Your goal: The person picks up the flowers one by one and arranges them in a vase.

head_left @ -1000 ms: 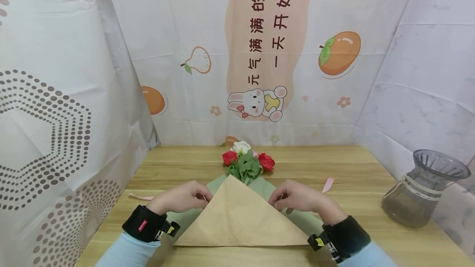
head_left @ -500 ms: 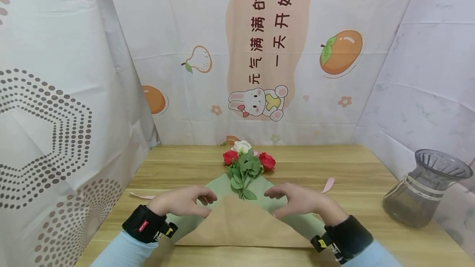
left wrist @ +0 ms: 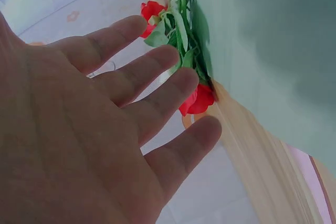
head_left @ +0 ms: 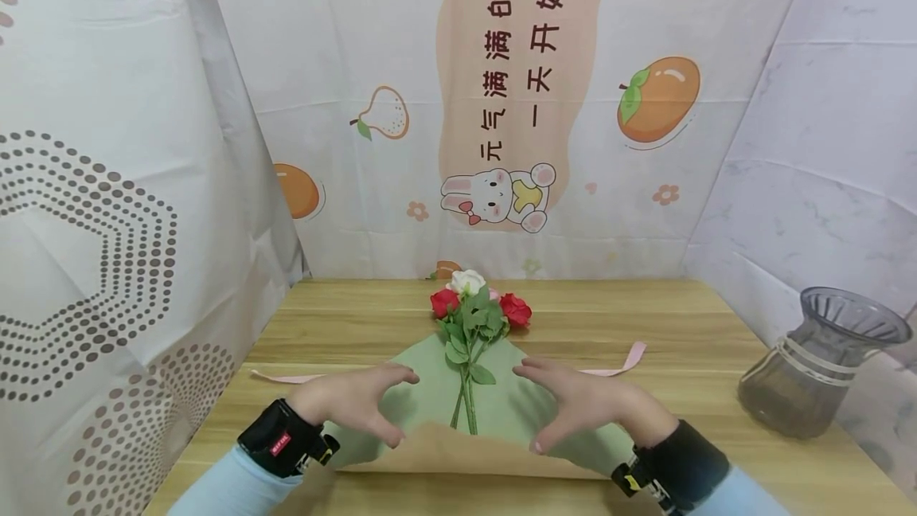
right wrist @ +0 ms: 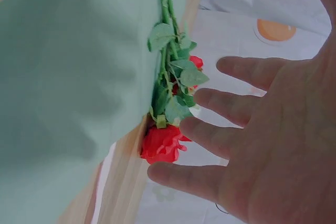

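Observation:
A bunch of roses [head_left: 478, 317], red and white with green leaves, lies on pale green wrapping paper [head_left: 430, 388]. Its bare stems point toward me. Across the paper's near edge runs a brown paper flap [head_left: 458, 452], low and curved. My left hand [head_left: 354, 400] hovers over the left side of the paper, thumb and fingers apart, holding nothing. Opposite it, my right hand [head_left: 591, 400] is spread over the right side, also holding nothing. Both wrist views show spread fingers in front of the red roses [left wrist: 198, 99]. Whether either hand touches the paper cannot be told.
A pink ribbon [head_left: 634, 357] shows on both sides, its middle hidden under the paper. At the right of the wooden table [head_left: 344, 309] stands a smoky glass vase [head_left: 795, 388] with cord round its neck. Printed cloth [head_left: 344, 197] hangs behind.
The hands have let go of the brown flap and spread their fingers. Its peak has dropped toward me, uncovering the rose stems and more green paper.

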Tool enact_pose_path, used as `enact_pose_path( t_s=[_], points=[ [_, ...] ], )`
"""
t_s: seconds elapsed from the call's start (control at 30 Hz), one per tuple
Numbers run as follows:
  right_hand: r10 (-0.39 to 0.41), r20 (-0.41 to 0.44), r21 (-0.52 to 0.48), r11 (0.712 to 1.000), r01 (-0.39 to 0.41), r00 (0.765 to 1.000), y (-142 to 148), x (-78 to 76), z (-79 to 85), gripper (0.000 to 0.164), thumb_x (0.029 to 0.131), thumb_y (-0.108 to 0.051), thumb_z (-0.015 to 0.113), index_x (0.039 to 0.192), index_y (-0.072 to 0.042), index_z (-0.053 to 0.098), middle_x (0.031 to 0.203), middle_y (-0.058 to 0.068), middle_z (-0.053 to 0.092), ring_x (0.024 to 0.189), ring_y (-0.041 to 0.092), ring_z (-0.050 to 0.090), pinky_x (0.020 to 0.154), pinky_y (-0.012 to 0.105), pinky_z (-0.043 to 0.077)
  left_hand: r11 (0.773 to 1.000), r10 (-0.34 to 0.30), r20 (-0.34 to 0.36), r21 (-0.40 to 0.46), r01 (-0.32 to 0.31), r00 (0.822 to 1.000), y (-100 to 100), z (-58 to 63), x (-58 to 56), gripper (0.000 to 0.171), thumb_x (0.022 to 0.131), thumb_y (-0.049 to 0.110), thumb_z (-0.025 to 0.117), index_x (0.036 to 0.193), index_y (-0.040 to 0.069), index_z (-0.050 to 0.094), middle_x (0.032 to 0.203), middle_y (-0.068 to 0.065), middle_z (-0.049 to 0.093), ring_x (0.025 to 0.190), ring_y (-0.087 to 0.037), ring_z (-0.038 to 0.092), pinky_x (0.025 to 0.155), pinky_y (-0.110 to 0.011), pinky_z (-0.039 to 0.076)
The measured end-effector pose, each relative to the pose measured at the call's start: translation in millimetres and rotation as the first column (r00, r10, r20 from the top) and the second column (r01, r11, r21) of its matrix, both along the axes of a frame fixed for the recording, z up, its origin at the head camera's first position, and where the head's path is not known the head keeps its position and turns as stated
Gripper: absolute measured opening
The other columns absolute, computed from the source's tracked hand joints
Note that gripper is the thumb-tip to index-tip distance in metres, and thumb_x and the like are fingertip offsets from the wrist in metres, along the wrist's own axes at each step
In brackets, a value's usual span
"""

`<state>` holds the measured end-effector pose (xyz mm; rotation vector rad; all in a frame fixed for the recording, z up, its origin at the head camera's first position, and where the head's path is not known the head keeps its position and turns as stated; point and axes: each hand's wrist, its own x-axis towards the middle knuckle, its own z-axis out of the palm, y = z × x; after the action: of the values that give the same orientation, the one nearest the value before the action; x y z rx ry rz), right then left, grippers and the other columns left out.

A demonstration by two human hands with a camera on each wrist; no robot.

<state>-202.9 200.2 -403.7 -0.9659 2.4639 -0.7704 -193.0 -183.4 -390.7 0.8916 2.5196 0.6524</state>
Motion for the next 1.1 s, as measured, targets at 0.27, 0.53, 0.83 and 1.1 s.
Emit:
enact_pose_path(
  t_s=[0.27, 0.53, 0.83, 1.1],
  points=[
    [0.029, 0.005, 0.103, 0.994, -0.029, 1.000, -5.0, 6.4, -4.3, 0.120, 0.071, -0.057, 0.087, 0.161, -0.009, 0.025, 0.166, 0.018, 0.018, 0.150, 0.046, 0.016, 0.109, 0.067, 0.028, 0.998, 0.044, 0.042, -0.045, -0.042, 0.998, 3.4, -7.0, 5.6, 0.110, 0.067, 0.052, 0.091, 0.154, 0.009, 0.041, 0.161, -0.019, 0.030, 0.145, -0.038, 0.031, 0.112, -0.058, 0.031],
    [0.051, 0.003, 0.145, 0.988, -0.051, 0.999, -9.5, 8.4, -13.6, 0.121, 0.070, -0.055, 0.089, 0.160, -0.005, 0.026, 0.165, 0.023, 0.018, 0.149, 0.047, 0.016, 0.111, 0.068, 0.025, 0.992, 0.035, 0.019, -0.122, -0.033, 0.999, 6.1, -16.0, 8.7, 0.114, 0.064, 0.058, 0.091, 0.156, 0.011, 0.040, 0.163, -0.017, 0.027, 0.145, -0.039, 0.032, 0.111, -0.058, 0.034],
    [0.057, -0.050, 0.232, 0.972, -0.044, 0.997, -17.7, 11.5, -26.7, 0.126, 0.066, -0.063, 0.088, 0.161, -0.008, 0.027, 0.165, 0.022, 0.018, 0.149, 0.046, 0.018, 0.109, 0.069, 0.028, 0.983, 0.015, -0.038, -0.182, -0.021, 0.999, 7.7, -30.7, 9.5, 0.116, 0.061, 0.064, 0.090, 0.154, 0.011, 0.044, 0.162, -0.016, 0.030, 0.144, -0.040, 0.034, 0.112, -0.058, 0.033],
    [0.039, -0.081, 0.301, 0.954, -0.013, 0.996, -21.7, 14.1, -39.4, 0.126, 0.062, -0.071, 0.086, 0.160, -0.012, 0.032, 0.166, 0.019, 0.020, 0.149, 0.045, 0.019, 0.103, 0.079, 0.024, 0.969, -0.003, -0.071, -0.247, -0.014, 0.997, 8.6, -39.8, 14.7, 0.113, 0.062, 0.064, 0.090, 0.155, 0.017, 0.045, 0.162, -0.014, 0.031, 0.147, -0.035, 0.031, 0.114, -0.061, 0.026]
  ],
)
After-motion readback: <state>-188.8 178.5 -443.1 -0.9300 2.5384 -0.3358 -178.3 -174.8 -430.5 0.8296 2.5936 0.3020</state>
